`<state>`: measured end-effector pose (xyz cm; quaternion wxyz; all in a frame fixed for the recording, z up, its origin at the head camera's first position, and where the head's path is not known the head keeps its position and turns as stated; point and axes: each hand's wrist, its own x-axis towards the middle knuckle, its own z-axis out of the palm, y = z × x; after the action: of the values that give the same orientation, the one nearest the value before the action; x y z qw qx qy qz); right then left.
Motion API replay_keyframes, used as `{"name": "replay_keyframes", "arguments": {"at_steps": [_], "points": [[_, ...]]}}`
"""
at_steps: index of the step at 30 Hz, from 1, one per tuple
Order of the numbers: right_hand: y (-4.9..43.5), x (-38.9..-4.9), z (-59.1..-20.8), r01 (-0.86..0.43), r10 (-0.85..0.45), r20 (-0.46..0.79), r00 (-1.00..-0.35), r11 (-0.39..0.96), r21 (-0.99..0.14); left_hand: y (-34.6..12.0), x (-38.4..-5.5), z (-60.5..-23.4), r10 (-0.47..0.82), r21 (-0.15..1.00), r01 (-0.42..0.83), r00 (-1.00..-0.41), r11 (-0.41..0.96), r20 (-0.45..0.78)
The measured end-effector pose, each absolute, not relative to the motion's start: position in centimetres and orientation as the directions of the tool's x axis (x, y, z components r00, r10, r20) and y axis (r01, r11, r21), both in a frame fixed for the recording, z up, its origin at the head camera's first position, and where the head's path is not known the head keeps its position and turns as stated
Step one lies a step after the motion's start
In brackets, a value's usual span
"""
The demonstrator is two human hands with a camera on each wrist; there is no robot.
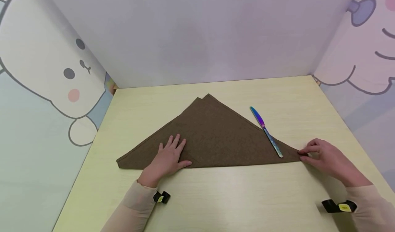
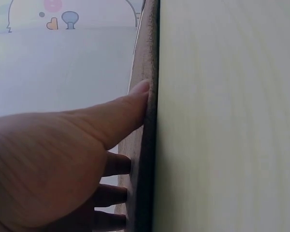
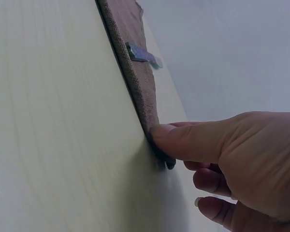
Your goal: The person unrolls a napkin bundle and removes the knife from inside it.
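A brown cloth (image 1: pixel 216 136) lies folded into a wide triangle, its long folded edge toward the person and two offset peaks at the far side. My left hand (image 1: pixel 166 159) rests on its left part with fingers spread, the thumb along the folded edge. At the right corner my right hand (image 1: pixel 324 158) pinches the cloth tip between thumb and fingers; the right wrist view shows the thumb (image 3: pixel 183 140) on top of that tip. A table knife (image 1: pixel 266 130) with a shiny blue-purple blade lies slanted, its speckled handle on the cloth and its blade beyond the cloth's edge.
The pale wood-grain table (image 1: pixel 234 197) is bounded by a plain wall (image 1: pixel 197 36) at the back. Side panels with cartoon animals (image 1: pixel 55 53) stand left and right. Each sleeve carries a black strap piece with a yellow label (image 1: pixel 344 207).
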<state>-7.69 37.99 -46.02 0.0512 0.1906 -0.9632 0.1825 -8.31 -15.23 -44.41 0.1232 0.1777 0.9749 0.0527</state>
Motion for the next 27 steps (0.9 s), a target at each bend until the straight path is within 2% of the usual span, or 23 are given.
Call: {"name": "replay_keyframes", "arguments": {"at_steps": [4, 8, 11, 16, 27], "points": [[37.2, -7.9, -45.1, -0.396, -0.364, 0.158, -0.918, 0.858, -0.326, -15.3, -8.2, -44.5, 0.355, 0.156, 0.326, -0.906, 0.932, -0.23], [35.0, -8.4, -44.0, -0.375, -0.342, 0.152, -0.927, 0.848, -0.374, -15.4, -8.2, -44.6, 0.354, 0.158, 0.324, -0.907, 0.933, -0.228], [33.0, -9.2, -43.6, -0.328, -0.319, 0.096, -0.943, 0.839, -0.435, -15.4, -8.3, -44.7, 0.356, 0.157, 0.327, -0.907, 0.932, -0.226], [30.7, -10.5, -44.3, -0.276, -0.297, 0.034, -0.954, 0.833, -0.479, -15.3, -8.4, -44.8, 0.361, 0.168, 0.328, -0.903, 0.929, -0.234], [29.3, -11.6, -45.8, -0.229, -0.251, 0.021, -0.968, 0.844, -0.484, -15.3, -8.4, -44.4, 0.361, 0.167, 0.329, -0.905, 0.929, -0.226]]}}
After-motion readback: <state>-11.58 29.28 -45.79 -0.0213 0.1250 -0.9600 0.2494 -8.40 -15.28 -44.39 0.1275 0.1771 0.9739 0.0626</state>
